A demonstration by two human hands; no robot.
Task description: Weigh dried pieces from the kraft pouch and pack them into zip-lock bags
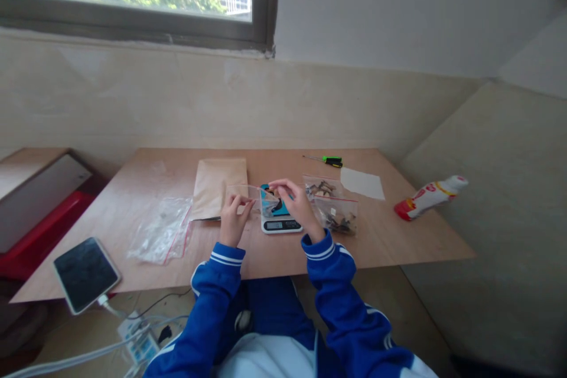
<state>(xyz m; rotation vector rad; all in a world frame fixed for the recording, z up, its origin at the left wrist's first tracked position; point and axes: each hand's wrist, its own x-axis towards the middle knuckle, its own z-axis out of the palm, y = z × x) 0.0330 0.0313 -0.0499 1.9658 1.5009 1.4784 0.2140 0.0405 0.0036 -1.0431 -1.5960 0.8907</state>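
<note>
My left hand [234, 215] pinches one side of a clear zip bag [252, 192]. My right hand [299, 204] has its thumb and fingers together at the bag's other side, over a small scale [282, 226]. The scale has a white front with a display, and a blue surface with dark shapes shows on top. What the bag contains is too small to make out. Just right of my right hand lie two more zip bags: a back one [322, 188] with brownish pieces and a front one [339, 218] with darker pieces.
A brown paper envelope [217, 183] and a stack of clear zip bags [159, 233] lie to the left. A tablet [87, 274] with a cable overhangs the table's front-left edge. Rightward are a screwdriver [330, 160], white paper [363, 183] and a red-and-white bottle [427, 198].
</note>
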